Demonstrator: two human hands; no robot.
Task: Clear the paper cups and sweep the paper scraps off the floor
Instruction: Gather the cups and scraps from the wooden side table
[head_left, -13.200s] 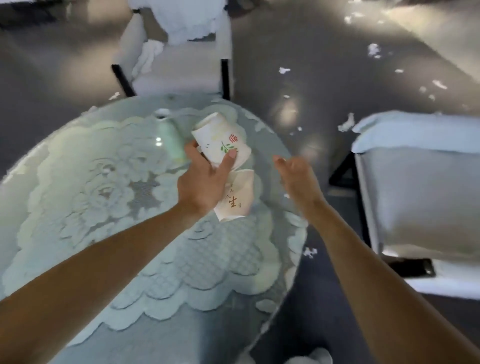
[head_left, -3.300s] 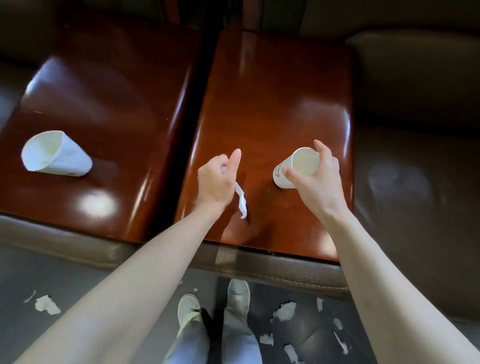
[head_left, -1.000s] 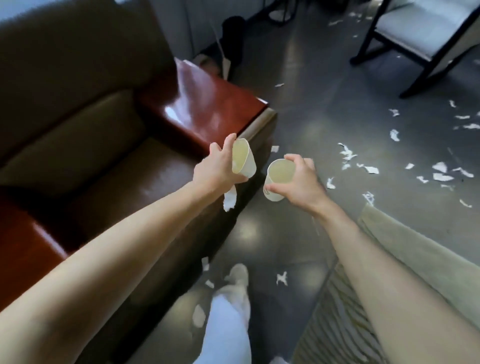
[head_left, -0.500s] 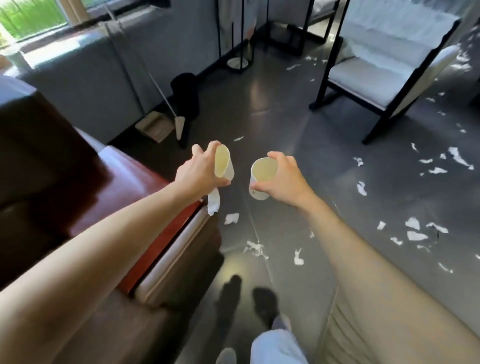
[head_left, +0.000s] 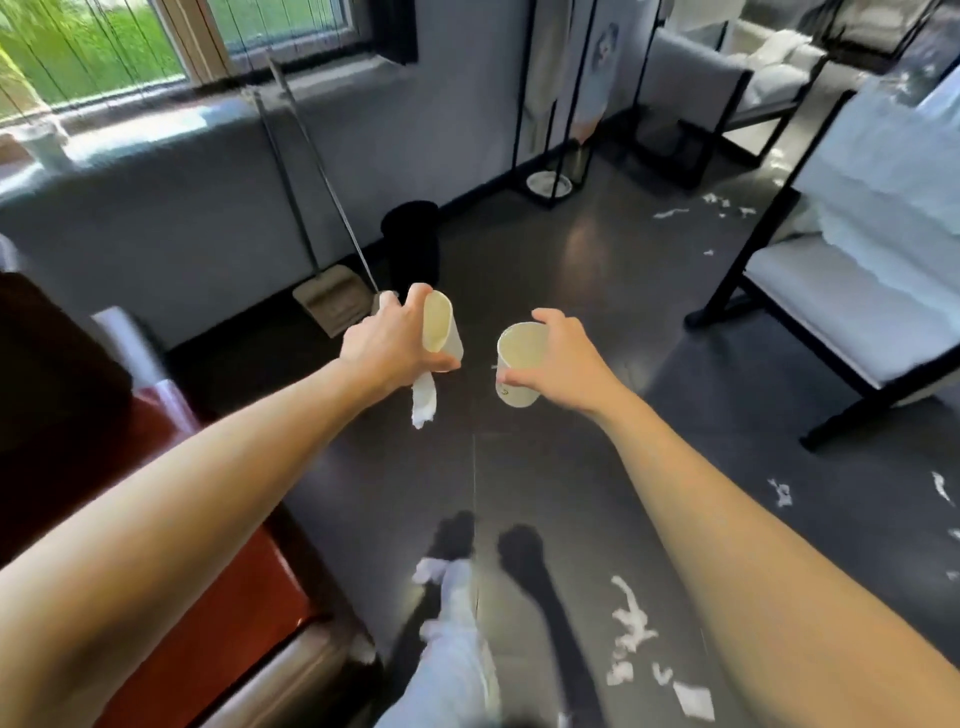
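Now, the cup half of the job looks nearly done and the sweeping is not begun. The left grip (head_left: 387, 343) is clamped round one cup (head_left: 441, 327), tipped on its side with its mouth facing the camera, and it also pinches a paper strip (head_left: 423, 400) that hangs below the fist. The right grip (head_left: 563, 358) is clamped round a second cup (head_left: 519, 358), held near upright. Both cups are in the air over the floor (head_left: 545, 467), just apart from each other.

A black bin (head_left: 413, 244) stands at 12 o'clock from the hands, against the wall, with a dustpan (head_left: 332, 304) at its 9 o'clock and a broom handle (head_left: 322, 171) leaning above that. I judge the cups are bound for the bin (nothing else in view would take them). Whether other cups are left elsewhere cannot be told from here.

The scraps (head_left: 631, 623) are untouched: a cluster at 5 o'clock of the frame, more at 3 o'clock past the chair (head_left: 831, 312), more at 1 o'clock.

Against the earlier frames: some seconds back the right cup stood on the red tabletop (head_left: 171, 441) and the left one lay on its neighbour; both are lifted now. In the last half second the holds are the same, but the bin has drawn nearer and swung to dead ahead.
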